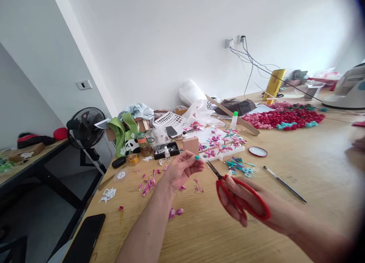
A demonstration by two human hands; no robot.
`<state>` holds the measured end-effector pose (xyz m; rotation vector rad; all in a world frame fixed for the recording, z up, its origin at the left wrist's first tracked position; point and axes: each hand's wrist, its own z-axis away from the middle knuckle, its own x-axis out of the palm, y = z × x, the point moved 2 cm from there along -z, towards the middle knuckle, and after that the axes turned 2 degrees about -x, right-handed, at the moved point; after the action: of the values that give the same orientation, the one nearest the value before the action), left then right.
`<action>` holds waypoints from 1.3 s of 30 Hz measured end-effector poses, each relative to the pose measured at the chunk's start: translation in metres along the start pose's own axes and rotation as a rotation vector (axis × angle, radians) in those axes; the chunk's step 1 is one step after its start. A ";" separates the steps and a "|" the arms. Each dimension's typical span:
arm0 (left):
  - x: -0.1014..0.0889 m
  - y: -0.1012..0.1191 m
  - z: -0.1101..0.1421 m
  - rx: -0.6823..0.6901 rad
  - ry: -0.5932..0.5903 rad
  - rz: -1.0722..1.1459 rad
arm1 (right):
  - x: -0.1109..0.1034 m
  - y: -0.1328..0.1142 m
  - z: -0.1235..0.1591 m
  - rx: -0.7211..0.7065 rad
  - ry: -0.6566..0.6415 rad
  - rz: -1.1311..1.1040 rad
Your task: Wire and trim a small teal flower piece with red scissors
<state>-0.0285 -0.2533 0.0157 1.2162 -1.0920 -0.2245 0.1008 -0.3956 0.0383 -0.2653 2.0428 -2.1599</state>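
My left hand (182, 168) is raised over the wooden table (313, 179), fingers pinched on a tiny teal piece (197, 157). My right hand (242, 202) grips red-handled scissors (228, 183), their short dark blades pointing up-left toward the left hand, a small gap apart. Just behind the hands lies a white foam board (219, 143) with pink paper flowers stuck in it. Teal scraps (239, 167) lie beside the scissor tips. Pink petals (148, 185) are scattered under and left of my left wrist.
A black phone (85, 238) lies at the near left edge. A thin metal rod (283, 183) and a red-rimmed lid (257, 151) lie to the right. A heap of red flowers (282, 118) sits far right. Jars, bottles, a green bag and a fan (84, 128) crowd the back left.
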 end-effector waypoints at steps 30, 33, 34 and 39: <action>0.008 0.004 0.003 0.102 0.022 0.058 | 0.046 0.023 -0.044 -0.187 0.194 -0.391; 0.007 0.004 0.003 0.102 0.029 0.053 | 0.046 0.024 -0.045 -0.187 0.208 -0.369; 0.007 0.004 0.003 0.102 0.029 0.054 | 0.046 0.024 -0.045 -0.188 0.212 -0.363; 0.006 0.004 0.003 0.099 0.029 0.065 | 0.046 0.024 -0.046 -0.192 0.238 -0.338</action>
<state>-0.0293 -0.2573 0.0221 1.2656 -1.1259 -0.1037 0.0454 -0.3632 0.0131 -0.4232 2.5027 -2.2755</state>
